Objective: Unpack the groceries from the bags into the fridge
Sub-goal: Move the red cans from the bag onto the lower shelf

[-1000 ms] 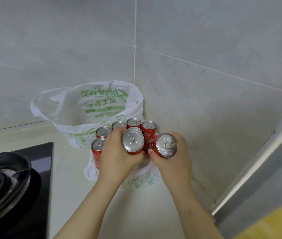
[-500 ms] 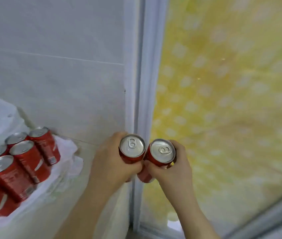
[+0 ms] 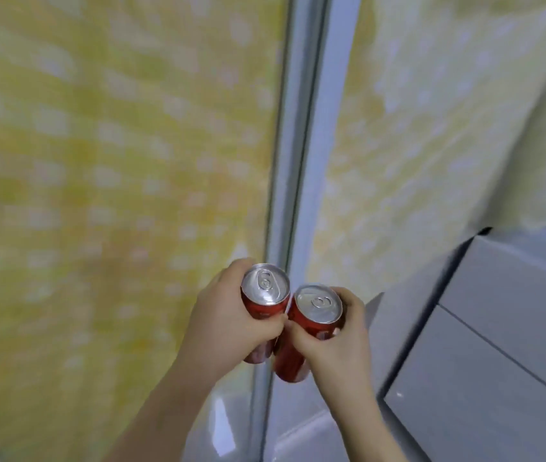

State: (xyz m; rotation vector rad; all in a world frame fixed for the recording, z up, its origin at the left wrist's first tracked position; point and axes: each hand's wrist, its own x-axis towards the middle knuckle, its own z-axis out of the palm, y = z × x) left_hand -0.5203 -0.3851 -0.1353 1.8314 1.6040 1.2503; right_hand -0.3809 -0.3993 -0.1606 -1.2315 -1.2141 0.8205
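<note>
Two red cans, the left can [image 3: 265,295] and the right can [image 3: 318,305], are held tops up and touching. The left hand [image 3: 228,328] is wrapped round one and the right hand [image 3: 335,348] round the other, thumbs nearly meeting. Behind them hang yellow sheets [image 3: 114,161] split by a grey post [image 3: 301,161]; a grey cabinet [image 3: 498,328] stands at lower right. No open fridge shows. With both hands full, working a door handle could likely cost a dropped can.

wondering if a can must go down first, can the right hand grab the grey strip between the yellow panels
Probably not: the right hand grips a red can. Nothing blocks the grey strip itself.
</note>
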